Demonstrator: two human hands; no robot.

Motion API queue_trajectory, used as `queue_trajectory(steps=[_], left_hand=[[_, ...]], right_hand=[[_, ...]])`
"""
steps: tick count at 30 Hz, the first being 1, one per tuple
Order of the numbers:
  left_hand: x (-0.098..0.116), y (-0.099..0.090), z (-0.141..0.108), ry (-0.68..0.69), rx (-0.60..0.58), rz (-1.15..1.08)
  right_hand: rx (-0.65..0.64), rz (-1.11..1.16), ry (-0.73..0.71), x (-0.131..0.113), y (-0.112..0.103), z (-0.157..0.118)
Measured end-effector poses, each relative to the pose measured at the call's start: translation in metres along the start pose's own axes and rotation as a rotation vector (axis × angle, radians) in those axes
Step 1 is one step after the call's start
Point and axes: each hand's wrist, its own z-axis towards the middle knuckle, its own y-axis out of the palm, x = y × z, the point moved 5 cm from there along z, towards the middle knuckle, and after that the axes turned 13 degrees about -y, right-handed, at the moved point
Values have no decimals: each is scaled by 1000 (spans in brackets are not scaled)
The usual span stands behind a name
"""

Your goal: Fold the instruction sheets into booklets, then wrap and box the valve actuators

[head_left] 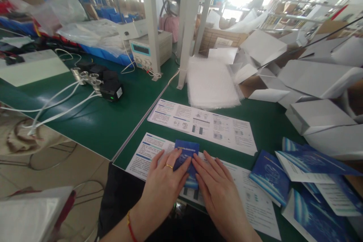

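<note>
A small blue folded leaflet [185,150] lies in front of me on a long printed sheet [246,181]. My left hand [166,172] rests flat across the leaflet's left part, fingers stretched out, a ring on one finger. From the other side my right hand [214,177] lies flat, its fingers extended, its fingertips at the leaflet's right edge and the rest over the sheet. The leaflet's lower part is partly hidden by both hands. Just beyond lies a stack of similar printed sheets [204,124]. To my right is a pile of blue folded leaflets [270,176], some half unfolded.
White cardboard boxes [317,77] crowd the right side. Clear plastic bags [212,83] lie behind the sheets, beside a metal post [185,38]. Leftward, black devices with white cables [112,89] sit on the green table [130,109]; a power supply [164,47] stands behind.
</note>
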Motion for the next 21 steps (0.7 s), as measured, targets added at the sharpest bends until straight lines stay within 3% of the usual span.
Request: queue_trajectory(steps=[5,9,18,21], left_hand=[[-1,2,0,-10,9,-12],[-1,1,0,-13,11,-22],[-2,2,0,-16,21,-39],[-3,2,0,-3,8,-30]], right_hand=[[-162,-67,37,22,9,12],[-181,-107,35,32,10,17],[-47,-134,-175,-14,-9,-34],[-34,-94,-150,-18,-11,-41]])
